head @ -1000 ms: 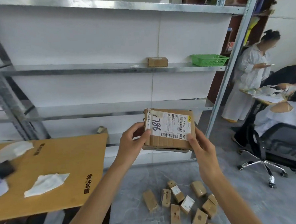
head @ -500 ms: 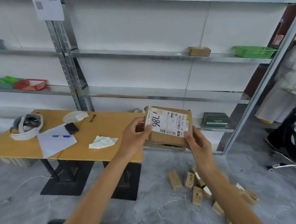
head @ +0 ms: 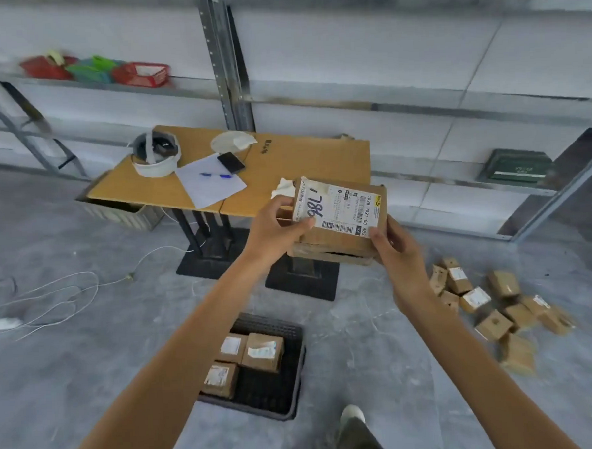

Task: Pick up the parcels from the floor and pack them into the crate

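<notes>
I hold a flat brown cardboard parcel [head: 339, 223] with a white shipping label marked "186" at chest height. My left hand [head: 276, 230] grips its left edge, thumb on the label. My right hand [head: 395, 250] grips its lower right corner. Below on the floor sits a black plastic crate [head: 279, 395] holding three small brown parcels [head: 262, 351] in its left part. A heap of several small brown parcels [head: 491, 308] lies on the grey floor to the right.
A low wooden table [head: 301, 162] with a headset, paper, pen and phone stands behind the crate. Metal shelving [head: 224, 66] lines the wall, with coloured baskets [head: 141, 74] on it. White cables [head: 61, 295] trail across the floor at left. My shoe [head: 352, 415] is beside the crate.
My view has swung down and left, bringing the black crate into sight below. The parcel stays held in both hands and has lowered slightly toward the crate.
</notes>
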Available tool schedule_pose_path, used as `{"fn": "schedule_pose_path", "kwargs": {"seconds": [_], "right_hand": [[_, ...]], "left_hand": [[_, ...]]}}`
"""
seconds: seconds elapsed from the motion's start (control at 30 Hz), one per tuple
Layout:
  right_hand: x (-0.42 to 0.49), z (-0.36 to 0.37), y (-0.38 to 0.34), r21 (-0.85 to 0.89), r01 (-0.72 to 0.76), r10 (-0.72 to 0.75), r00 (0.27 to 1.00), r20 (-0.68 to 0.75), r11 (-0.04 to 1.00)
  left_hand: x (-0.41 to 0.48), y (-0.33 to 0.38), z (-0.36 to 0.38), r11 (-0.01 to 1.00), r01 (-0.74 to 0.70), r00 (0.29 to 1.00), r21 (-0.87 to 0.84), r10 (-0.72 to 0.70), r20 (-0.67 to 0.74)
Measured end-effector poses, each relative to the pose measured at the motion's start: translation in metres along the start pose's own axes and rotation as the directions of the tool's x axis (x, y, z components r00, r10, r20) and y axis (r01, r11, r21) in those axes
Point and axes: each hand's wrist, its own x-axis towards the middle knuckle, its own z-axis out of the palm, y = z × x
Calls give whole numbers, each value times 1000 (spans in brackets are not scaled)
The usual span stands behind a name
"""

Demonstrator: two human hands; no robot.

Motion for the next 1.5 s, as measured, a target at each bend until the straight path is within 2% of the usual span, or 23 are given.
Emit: {"fn": "schedule_pose_path", "kwargs": {"seconds": [0.23,0.5,0.67,0.8,1.0,1.2,1.37,1.4,1.5], "right_hand": [[13,44,39,-52,-109,114,989,96,993],[64,102,81,-152,-191,216,962,167,970],[80,141,101,-208,-254,305,913,270,945],[84,174,118,-241,-333,400,855,330,912],[79,226,156,-277,-418,481,847,227,865],[75,275,204,-265,-499,545,827,140,825],[69,325,288,-261,-634,669,740,71,728],[68,335,308,-269,-663,696,716,45,699],[64,359,370,-222,-769,785,618,-23,599]], "left_hand": [[27,-52,-33,986,119,991,119,-125,40],[80,-110,-71,950,250,966,185,-259,24],[97,-144,-103,933,308,950,184,-311,-15],[111,-174,-126,915,360,930,181,-367,6],[136,-229,-153,896,396,901,201,-422,105],[141,-298,-177,868,455,865,201,-484,134],[139,-382,-186,843,465,865,271,-498,65],[136,-401,-183,808,524,832,268,-553,40],[129,-459,-171,650,711,668,269,-744,32]]}}
